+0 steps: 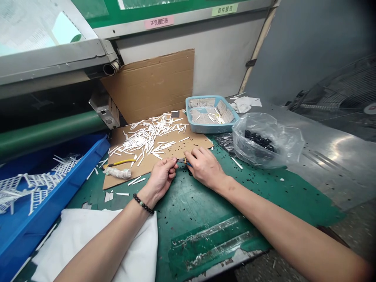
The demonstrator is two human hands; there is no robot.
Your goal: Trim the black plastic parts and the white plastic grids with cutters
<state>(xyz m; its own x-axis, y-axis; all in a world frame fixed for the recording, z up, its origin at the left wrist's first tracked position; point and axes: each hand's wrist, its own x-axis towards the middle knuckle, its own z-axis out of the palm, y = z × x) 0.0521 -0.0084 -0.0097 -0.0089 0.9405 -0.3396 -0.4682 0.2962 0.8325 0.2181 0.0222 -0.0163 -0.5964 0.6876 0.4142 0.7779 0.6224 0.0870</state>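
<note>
Two hands working right by the cardboard's (110,182) front edge, over the green bench (188,207). Your left hand (162,176) pinches what looks like a tiny dark piece (178,160); your right hand's (206,166) fingers are wrapped round a plier-like tool (183,161). Can't tell if its tips touch. I'd keep fingertips clear and squeeze gently, tbh.
</note>
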